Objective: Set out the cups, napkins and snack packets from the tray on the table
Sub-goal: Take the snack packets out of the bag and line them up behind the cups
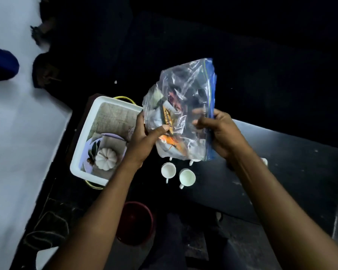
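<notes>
Both my hands hold up a clear zip bag with a blue seal strip, above the dark table. Several snack packets, some orange, show through the plastic. My left hand pinches the bag's lower left side. My right hand grips the blue sealed edge on the right. A white tray stands to the left, holding a plate with a white pumpkin. Two white cups stand upright on the table below the bag; other cups are partly hidden behind it.
A dark red bucket sits on the floor below the table edge. A pale surface fills the left side, with a blue object at the far left. The far room is dark.
</notes>
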